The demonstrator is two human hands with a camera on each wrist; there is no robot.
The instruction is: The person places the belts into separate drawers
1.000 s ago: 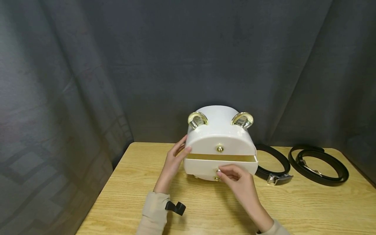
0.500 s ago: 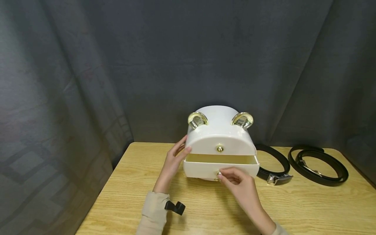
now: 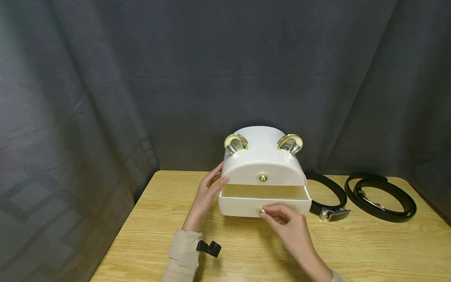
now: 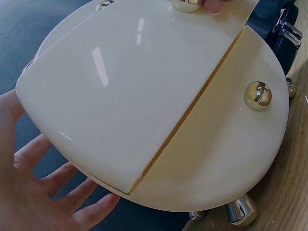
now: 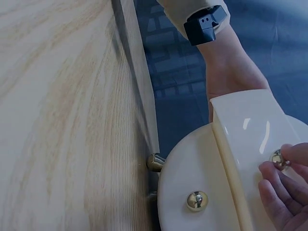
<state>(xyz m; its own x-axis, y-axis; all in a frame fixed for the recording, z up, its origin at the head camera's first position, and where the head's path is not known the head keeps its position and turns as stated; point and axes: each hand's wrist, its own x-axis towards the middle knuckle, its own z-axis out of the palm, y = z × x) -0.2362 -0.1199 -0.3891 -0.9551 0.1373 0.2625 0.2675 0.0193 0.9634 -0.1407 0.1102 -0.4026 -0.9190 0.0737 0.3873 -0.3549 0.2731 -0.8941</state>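
Observation:
A white rounded drawer box with two gold ears stands at the middle of the table in the head view. Its middle drawer is pulled out, and the part of the inside that shows holds nothing. My right hand pinches that drawer's gold knob between thumb and fingers. My left hand rests against the box's left side, its fingers spread along the wall in the left wrist view. Below the pulled drawer, the left wrist view shows a lower front with its own gold knob and short metal feet.
Two coiled black belts lie right of the box: one with a silver buckle partly behind it, another belt farther right. A dark curtain hangs behind the wooden table. A black wrist mount sits on the left sleeve.
The middle drawer has slid farther out toward me, with my right hand drawing back slightly on its knob. More of the drawer's inside shows. My left hand stays on the box's side.

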